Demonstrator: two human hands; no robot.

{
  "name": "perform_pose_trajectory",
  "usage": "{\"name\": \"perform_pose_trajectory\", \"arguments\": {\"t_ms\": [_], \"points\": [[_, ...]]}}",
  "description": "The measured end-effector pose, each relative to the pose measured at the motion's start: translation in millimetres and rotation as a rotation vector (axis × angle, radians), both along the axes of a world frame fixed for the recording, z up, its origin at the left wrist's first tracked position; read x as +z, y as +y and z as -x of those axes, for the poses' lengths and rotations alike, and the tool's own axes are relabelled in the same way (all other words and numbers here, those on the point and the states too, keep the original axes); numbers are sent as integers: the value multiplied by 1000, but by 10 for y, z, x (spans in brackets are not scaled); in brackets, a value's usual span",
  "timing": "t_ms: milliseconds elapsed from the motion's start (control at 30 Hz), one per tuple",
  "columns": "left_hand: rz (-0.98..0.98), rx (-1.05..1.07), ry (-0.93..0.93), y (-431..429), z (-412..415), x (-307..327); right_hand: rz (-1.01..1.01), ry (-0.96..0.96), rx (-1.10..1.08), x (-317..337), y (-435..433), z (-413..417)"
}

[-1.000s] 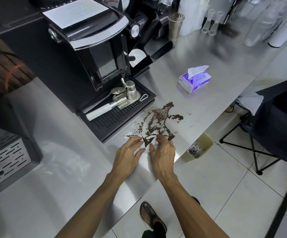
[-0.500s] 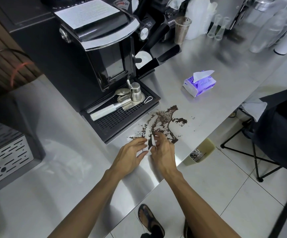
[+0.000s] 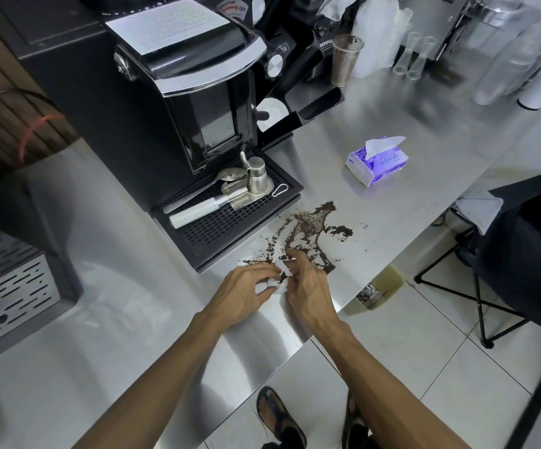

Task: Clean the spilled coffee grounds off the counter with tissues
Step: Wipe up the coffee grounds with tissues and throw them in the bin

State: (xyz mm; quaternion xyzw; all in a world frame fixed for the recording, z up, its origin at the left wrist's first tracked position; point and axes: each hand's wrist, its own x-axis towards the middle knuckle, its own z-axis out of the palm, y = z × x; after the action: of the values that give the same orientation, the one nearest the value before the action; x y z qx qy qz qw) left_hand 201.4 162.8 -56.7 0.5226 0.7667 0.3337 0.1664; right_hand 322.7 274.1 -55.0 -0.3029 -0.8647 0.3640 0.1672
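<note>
- Coffee grounds (image 3: 308, 233), dark brown and scattered in streaks, lie on the brushed stainless-steel bench (image 3: 392, 196) just in front of the black perforated drip tray (image 3: 227, 222) of the black and chrome coffee machine (image 3: 191, 92).
- Near edge of the spill meets a crumpled white tissue (image 3: 277, 281), which already carries some dark grounds.
- Left hand (image 3: 243, 296) has its fingers curled closed around the tissue's left side, resting low on the bench.
- Right hand (image 3: 308, 286) pinches the tissue's right side between thumb and fingertips, with the index finger raised over the grounds.
- Purple and white soft pack of tissues (image 3: 376, 162), one sheet sticking up, sits well apart from the hands, beyond the spill.
- Yellowish bin (image 3: 376, 291) stands on the tiled floor below the bench edge.
</note>
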Motion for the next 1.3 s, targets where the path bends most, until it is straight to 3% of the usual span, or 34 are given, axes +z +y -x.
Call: {"name": "perform_pose_trajectory", "arguments": {"t_ms": [267,433,700,900,1300], "points": [[69,14,-171,48,10,57,-98,-23,180,10,87,-50],[71,29,-214,86,41,36,-58,-78,220,38,145,-90],[16,59,-120,130,55,72,-102,-45,266,1,166,-75],[15,73,168,123,111,-15,-85,-20,271,15,184,-72],[14,-36,195,94,169,-47,-77,-9,275,7,223,-54]]}}
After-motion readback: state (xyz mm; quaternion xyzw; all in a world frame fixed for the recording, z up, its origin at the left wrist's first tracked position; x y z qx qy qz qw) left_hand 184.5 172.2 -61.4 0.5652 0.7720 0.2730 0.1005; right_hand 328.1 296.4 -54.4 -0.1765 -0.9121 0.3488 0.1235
